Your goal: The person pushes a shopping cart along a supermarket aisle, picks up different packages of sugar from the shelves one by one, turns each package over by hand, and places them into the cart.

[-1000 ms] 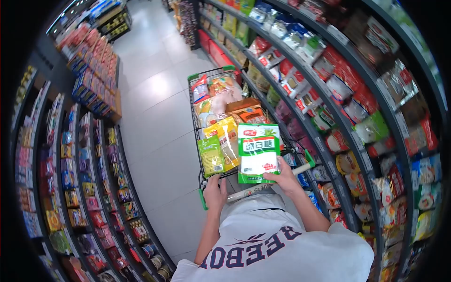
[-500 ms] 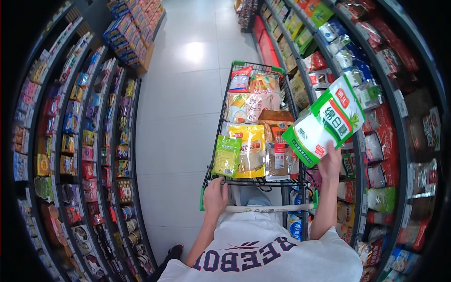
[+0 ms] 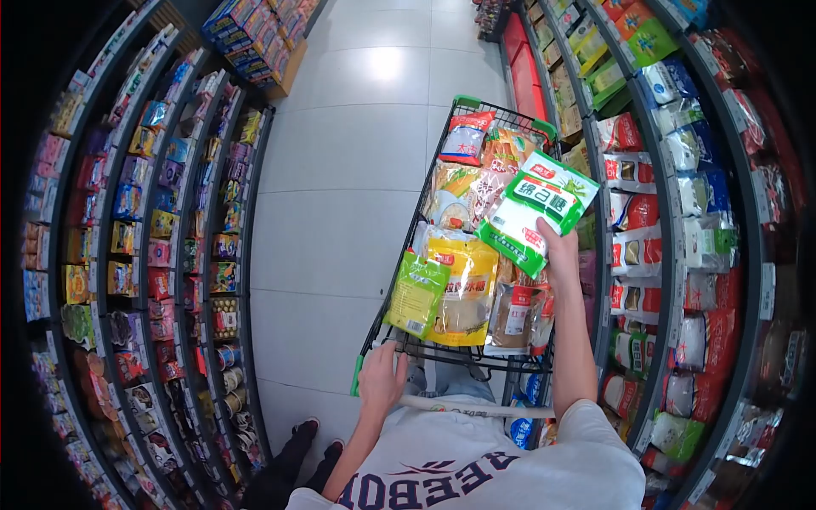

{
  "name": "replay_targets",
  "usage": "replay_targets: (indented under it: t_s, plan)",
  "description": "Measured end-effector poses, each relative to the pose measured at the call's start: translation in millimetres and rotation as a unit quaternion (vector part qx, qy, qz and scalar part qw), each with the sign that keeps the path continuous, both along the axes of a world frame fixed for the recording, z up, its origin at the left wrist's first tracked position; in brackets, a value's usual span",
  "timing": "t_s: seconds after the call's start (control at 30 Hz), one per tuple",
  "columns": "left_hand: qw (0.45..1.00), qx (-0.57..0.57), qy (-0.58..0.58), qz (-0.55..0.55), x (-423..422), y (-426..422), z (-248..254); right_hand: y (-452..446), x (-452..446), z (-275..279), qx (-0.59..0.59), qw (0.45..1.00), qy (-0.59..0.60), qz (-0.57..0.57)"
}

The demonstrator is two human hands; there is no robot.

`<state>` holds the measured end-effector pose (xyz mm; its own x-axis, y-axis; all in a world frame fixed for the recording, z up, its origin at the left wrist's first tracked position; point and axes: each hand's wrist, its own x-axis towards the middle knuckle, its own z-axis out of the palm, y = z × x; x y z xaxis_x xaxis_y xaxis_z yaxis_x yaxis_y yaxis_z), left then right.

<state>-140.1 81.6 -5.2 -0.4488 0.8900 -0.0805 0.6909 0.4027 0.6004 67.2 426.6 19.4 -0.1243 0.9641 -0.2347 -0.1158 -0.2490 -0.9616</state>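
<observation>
My right hand grips the lower right edge of a white and green bag of sugar, its thumb across the front. The bag is tilted over the right side of a black wire shopping cart. My left hand is closed at the left end of the cart handle; its fingertips are partly hidden. In the cart lie a yellow bag of rock sugar, a lime-green packet, a brown packet with a red label, a red and white bag and other bags partly covered.
Shelves of bagged goods rise close on the right. Snack shelves line the left side, and stacked boxes stand beyond them. Tiled floor runs ahead. A person's dark-clothed legs and shoes show at bottom left.
My right hand has brought the sugar bag left, from beside the right shelf to above the cart. The cart appears turned slightly, and more of the legs at bottom left shows.
</observation>
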Motion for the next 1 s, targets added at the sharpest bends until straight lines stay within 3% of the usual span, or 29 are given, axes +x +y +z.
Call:
replay_targets:
  t_s: [0.53,0.63,0.67,0.8,0.93,1.0]
  plan:
    - [0.999,-0.035,0.023,0.010,-2,42,3,230,-121,-105,0.019,0.981,-0.122,0.147]
    - [0.999,-0.033,0.028,0.015,-1,48,1,264,-148,-142,0.114,0.974,-0.173,0.089]
    - [0.999,-0.036,0.024,0.017,-1,49,1,284,-150,-178,0.088,0.967,-0.233,0.059]
    - [0.999,-0.019,0.026,0.017,-2,56,-2,276,-162,-195,0.181,0.902,-0.386,0.074]
    - [0.999,-0.024,0.022,0.021,-1,65,0,262,-175,-182,0.303,0.762,-0.554,0.145]
    - [0.999,-0.019,0.025,0.023,2,66,0,264,-183,-175,0.379,0.704,-0.575,0.176]
